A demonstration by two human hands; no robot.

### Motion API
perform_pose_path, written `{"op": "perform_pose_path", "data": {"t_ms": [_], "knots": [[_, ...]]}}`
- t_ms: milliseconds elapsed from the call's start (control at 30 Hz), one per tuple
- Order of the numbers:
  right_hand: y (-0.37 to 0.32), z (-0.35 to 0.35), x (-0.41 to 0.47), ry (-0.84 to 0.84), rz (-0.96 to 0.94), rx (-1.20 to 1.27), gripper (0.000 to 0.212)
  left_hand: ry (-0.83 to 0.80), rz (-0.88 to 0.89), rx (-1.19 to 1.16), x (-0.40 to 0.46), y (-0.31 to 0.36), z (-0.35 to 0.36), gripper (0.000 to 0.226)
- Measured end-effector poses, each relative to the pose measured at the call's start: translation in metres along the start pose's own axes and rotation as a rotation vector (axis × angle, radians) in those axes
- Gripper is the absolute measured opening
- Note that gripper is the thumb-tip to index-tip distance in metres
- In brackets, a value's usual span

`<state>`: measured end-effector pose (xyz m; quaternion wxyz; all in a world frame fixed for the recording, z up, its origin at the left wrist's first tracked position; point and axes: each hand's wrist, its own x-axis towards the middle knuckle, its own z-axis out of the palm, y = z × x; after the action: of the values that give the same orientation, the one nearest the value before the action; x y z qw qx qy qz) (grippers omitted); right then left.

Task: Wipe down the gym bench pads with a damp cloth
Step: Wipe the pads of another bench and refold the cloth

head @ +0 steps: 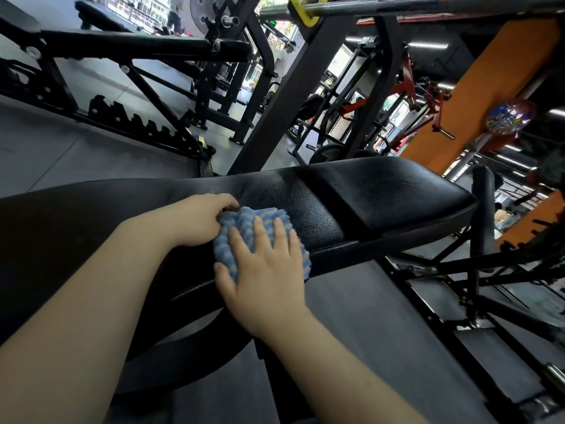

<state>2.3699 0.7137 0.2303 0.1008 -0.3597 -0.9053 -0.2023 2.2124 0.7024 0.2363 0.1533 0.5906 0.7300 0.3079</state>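
A black padded gym bench [382,197] runs across the middle of the head view, its surface shiny and streaked. A blue and white fluffy cloth [244,223] lies on the pad near its front edge. My right hand [269,270] lies flat on the cloth with straight, spread fingers and presses it onto the pad. My left hand [198,220] sits just left of it on the pad, its fingers curled round the cloth's left edge.
A barbell [397,4] with a yellow collar hangs on a black rack upright [293,96] above the bench. Another adjustable bench [128,47] stands at the back left. An orange pillar [489,87] rises at the right. Black frame bars and grey floor lie below the pad.
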Motion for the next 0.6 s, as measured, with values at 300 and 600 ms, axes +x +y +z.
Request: {"op": "perform_pose_path", "data": {"t_ms": [300, 600], "knots": [[0.102, -0.011, 0.009, 0.116, 0.070, -0.056, 0.060, 0.005, 0.023, 0.053, -0.003, -0.003, 0.007, 0.041], [0.056, -0.019, 0.051, -0.284, 0.119, -0.093, 0.059, 0.099, -0.064, 0.142, -0.001, -0.002, 0.006, 0.032]]}}
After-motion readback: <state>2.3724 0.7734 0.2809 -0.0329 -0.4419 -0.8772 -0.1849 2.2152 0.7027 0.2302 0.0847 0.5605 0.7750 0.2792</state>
